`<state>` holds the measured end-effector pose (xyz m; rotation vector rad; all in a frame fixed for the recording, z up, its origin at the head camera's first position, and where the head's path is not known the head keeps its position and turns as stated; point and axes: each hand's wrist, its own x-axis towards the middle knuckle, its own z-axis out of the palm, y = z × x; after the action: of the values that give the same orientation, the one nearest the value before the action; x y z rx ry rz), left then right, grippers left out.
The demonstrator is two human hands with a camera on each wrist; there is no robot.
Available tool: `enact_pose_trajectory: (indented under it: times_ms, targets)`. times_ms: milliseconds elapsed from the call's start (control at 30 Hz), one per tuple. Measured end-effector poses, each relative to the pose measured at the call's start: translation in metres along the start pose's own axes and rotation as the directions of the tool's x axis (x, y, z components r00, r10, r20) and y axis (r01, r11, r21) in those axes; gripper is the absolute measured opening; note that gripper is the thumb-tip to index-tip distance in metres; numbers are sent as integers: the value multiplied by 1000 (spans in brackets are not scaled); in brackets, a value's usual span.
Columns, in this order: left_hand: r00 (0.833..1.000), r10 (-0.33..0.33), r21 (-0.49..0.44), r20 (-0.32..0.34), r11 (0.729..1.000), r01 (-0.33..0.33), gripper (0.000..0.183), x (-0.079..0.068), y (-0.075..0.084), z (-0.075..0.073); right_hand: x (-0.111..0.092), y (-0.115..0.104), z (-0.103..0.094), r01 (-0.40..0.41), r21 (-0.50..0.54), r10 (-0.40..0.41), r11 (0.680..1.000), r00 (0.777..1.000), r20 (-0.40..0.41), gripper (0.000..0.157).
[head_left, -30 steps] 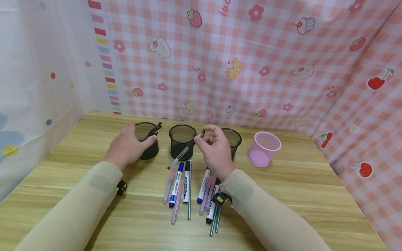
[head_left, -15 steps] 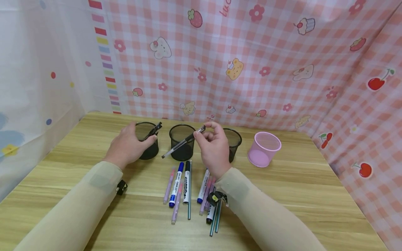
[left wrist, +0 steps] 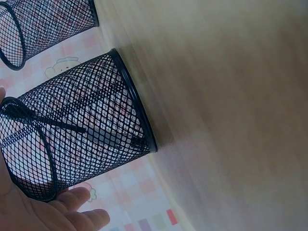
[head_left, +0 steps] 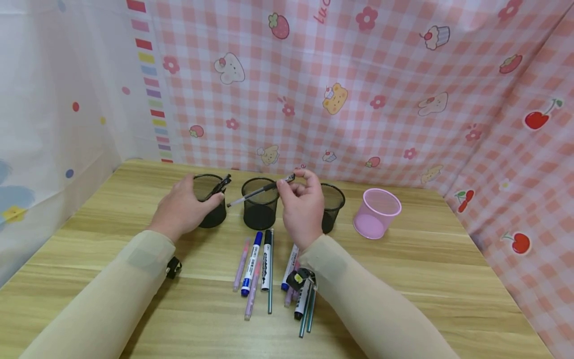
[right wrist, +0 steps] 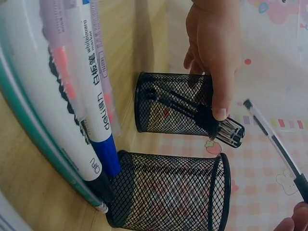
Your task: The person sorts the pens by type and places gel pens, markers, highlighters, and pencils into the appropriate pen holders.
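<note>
My left hand [head_left: 184,209] grips the leftmost black mesh pen cup [right wrist: 173,103], thumb at the rim and fingers behind it. Black-capped pens [right wrist: 231,132] lean inside that cup, their tops jutting past the rim by my thumb. My right hand [head_left: 304,209] pinches a gel pen [head_left: 253,194] with a clear barrel and black grip. The pen slants above the second black mesh cup [head_left: 260,214], its far end pointing left toward the first cup. In the right wrist view, that end [right wrist: 249,104] is just apart from the left thumb.
A third black mesh cup [head_left: 331,217] stands partly behind my right hand, with a pink cup [head_left: 375,214] farther right. Whiteboard markers [head_left: 266,259], pinkish-purple pens [head_left: 252,291] and green pencils [head_left: 270,284] lie in two groups on the wooden table [head_left: 202,319]. A checked curtain [head_left: 381,65] hangs behind.
The right hand has risen slightly, and the gel pen has swung up from pointing steeply down to nearly level, its end nearer the left cup. The left hand stays put.
</note>
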<state>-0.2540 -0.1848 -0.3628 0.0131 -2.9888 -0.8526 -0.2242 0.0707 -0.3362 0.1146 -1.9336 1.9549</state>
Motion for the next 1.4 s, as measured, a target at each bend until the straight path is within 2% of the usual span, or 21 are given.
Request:
enact_pose_trajectory:
  times_ms: [200, 400, 667, 1133, 1400]
  targets:
    - [1000, -1, 4, 1, 1000, 1, 119, 0, 0, 0, 2, -1, 7, 5, 12, -5, 1000, 999, -45, 27]
    - [1000, 1, 5, -1, 1000, -1, 122, 1, 0, 0, 3, 0, 14, 22, -17, -22, 1000, 998, -61, 27]
    - [1000, 1, 5, -5, 1000, -1, 122, 1, -1, 0, 4, 0, 25, 20, -41, -22, 999, 998, -54, 26]
    - [1000, -10, -4, 0, 1000, 10, 121, 0, 0, 0, 5, 5, 44, 97, -135, -101, 986, 994, -27, 27]
    - [1000, -1, -5, -14, 1000, 1, 122, 1, -1, 0, 4, 8, 54, 144, -209, -150, 967, 989, -11, 20]
